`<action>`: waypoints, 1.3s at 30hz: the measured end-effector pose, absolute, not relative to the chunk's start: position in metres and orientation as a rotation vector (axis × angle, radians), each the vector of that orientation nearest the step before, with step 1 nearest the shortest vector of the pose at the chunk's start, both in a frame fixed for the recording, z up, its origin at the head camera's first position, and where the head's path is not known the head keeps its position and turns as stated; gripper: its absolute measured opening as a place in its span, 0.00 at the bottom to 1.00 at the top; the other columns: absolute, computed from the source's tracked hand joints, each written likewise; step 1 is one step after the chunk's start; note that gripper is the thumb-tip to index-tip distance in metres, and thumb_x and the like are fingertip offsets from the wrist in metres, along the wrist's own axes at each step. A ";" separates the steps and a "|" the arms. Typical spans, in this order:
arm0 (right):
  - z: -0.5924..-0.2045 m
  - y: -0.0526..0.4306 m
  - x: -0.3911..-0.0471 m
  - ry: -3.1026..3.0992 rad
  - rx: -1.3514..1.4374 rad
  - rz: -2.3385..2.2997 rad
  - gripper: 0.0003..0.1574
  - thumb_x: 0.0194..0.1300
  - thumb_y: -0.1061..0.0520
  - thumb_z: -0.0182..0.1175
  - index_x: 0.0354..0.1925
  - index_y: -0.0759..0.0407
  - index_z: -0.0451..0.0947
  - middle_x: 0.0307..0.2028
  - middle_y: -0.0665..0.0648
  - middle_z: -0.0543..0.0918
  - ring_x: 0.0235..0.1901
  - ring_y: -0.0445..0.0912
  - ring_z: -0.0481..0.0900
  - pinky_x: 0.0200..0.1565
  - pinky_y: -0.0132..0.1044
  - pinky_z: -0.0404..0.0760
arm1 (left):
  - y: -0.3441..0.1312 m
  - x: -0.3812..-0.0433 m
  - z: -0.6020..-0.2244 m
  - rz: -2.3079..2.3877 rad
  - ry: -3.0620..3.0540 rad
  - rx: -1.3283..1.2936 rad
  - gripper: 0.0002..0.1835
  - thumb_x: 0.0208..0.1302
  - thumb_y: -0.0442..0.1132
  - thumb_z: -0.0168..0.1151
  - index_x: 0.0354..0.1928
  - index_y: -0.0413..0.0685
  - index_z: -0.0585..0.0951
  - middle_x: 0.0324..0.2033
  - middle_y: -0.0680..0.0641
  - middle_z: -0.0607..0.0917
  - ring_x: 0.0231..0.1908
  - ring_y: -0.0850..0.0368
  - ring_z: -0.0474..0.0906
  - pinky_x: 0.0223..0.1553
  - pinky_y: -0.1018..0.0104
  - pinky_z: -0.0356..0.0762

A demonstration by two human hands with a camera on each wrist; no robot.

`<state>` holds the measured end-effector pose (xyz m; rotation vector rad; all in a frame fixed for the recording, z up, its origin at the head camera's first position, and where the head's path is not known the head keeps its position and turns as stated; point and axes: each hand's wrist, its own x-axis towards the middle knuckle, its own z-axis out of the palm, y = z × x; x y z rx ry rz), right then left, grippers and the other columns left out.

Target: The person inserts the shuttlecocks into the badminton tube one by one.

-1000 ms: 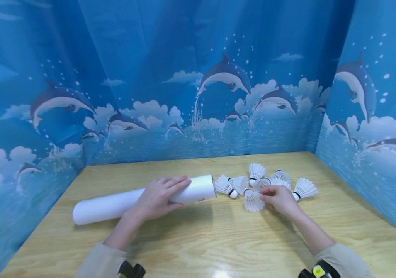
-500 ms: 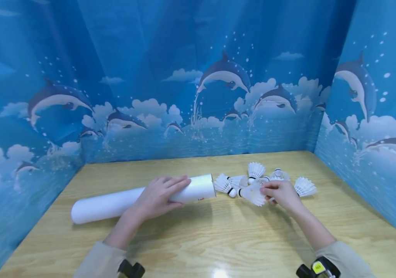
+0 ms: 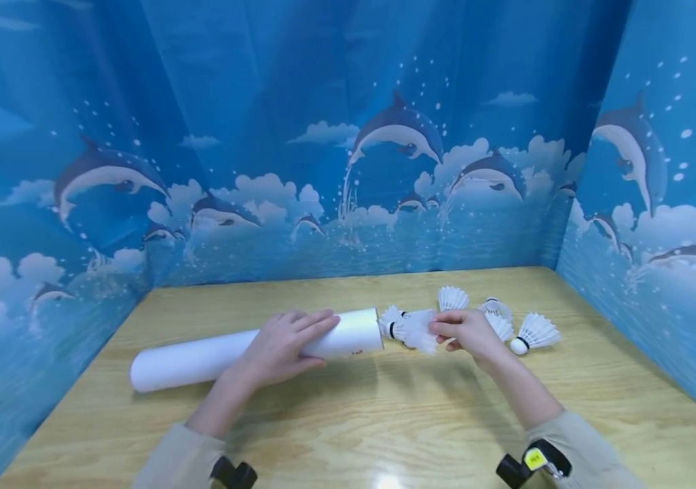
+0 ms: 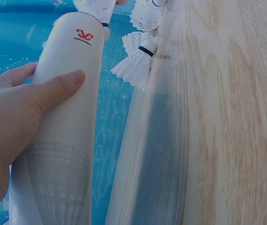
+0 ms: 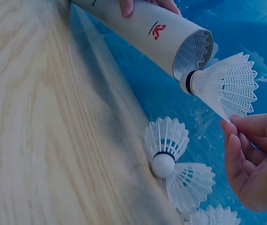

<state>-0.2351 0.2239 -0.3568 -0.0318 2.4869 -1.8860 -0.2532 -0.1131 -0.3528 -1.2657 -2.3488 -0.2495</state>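
My left hand (image 3: 286, 343) grips a long white shuttlecock tube (image 3: 195, 360) from above, its mouth facing right and raised off the table. Red lettering marks the tube near that mouth. In the right wrist view, the toothed skirt of another shuttlecock (image 5: 198, 47) shows inside the tube. Between thumb and fingers, my right hand (image 3: 472, 336) pinches a white shuttlecock (image 5: 229, 84) by its skirt rim. Its cork end, with a black band, points at the tube and lies right at the mouth's lower edge; whether they touch, I cannot tell.
Two loose shuttlecocks lie by the tube mouth, one with its round cork (image 5: 163, 166) facing the camera. More are scattered to the right, including one at the far right (image 3: 536, 333) and one at the back (image 3: 453, 297). A blue dolphin-print curtain (image 3: 299, 170) borders the wooden table (image 3: 335, 435).
My right hand has taken a shuttlecock from the pile, turned its cork leftward and carried it left to the tube mouth. The left hand and tube have stayed nearly still.
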 end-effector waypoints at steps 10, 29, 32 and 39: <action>-0.354 0.192 -0.241 2.406 -0.106 -1.926 0.09 0.60 0.65 0.59 0.38 0.73 0.76 0.25 0.51 0.79 0.25 0.39 0.76 0.25 0.30 0.77 | -0.112 -0.253 -0.351 -0.271 -2.341 -1.278 0.42 0.45 0.51 0.73 0.65 0.56 0.68 0.60 0.51 0.73 0.50 0.50 0.75 0.48 0.49 0.74; -0.358 0.165 -0.245 2.517 -0.131 -1.941 0.11 0.57 0.65 0.60 0.37 0.74 0.78 0.21 0.51 0.79 0.24 0.42 0.75 0.26 0.37 0.76 | -0.112 -0.254 -0.346 -0.258 -2.362 -1.269 0.42 0.48 0.52 0.72 0.66 0.56 0.67 0.61 0.51 0.72 0.50 0.51 0.75 0.49 0.51 0.74; -0.359 0.162 -0.245 2.514 -0.124 -1.975 0.08 0.57 0.66 0.60 0.35 0.73 0.78 0.20 0.50 0.79 0.23 0.42 0.75 0.25 0.35 0.74 | -0.111 -0.254 -0.344 -0.254 -2.372 -1.268 0.41 0.49 0.53 0.71 0.66 0.57 0.66 0.62 0.51 0.71 0.50 0.51 0.74 0.49 0.51 0.74; -0.363 0.153 -0.244 2.552 -0.057 -2.017 0.06 0.54 0.69 0.61 0.33 0.72 0.79 0.22 0.51 0.80 0.23 0.40 0.74 0.24 0.32 0.73 | -0.109 -0.251 -0.343 -0.245 -2.388 -1.257 0.41 0.48 0.53 0.71 0.66 0.58 0.66 0.61 0.51 0.72 0.50 0.51 0.74 0.49 0.51 0.74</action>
